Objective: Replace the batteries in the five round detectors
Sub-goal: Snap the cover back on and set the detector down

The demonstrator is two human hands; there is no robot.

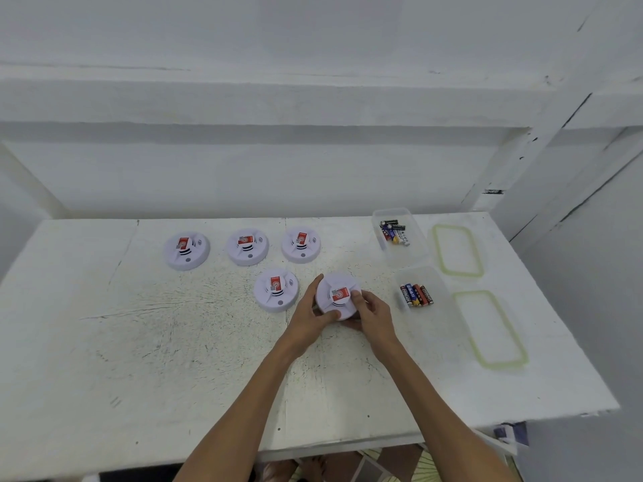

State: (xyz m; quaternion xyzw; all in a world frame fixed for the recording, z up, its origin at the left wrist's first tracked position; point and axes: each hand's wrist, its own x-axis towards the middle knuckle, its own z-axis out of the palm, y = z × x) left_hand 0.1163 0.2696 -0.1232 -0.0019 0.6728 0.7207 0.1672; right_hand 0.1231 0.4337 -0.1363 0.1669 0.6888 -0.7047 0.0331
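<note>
Both the left hand (pixel 309 316) and the right hand (pixel 374 313) grip the near-right detector (pixel 336 295), probably to twist its cover off next.

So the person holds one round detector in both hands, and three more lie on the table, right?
Not quite. The head view shows four more detectors on the table, not three. The left hand and right hand do hold the fifth detector.

Scuffed white table (pixel 139 342). On its right side lie far lid (pixel 457 250) and near lid (pixel 490 330), green-rimmed, apart. Floor (pixel 389 460) below, apparently tiled.
</note>
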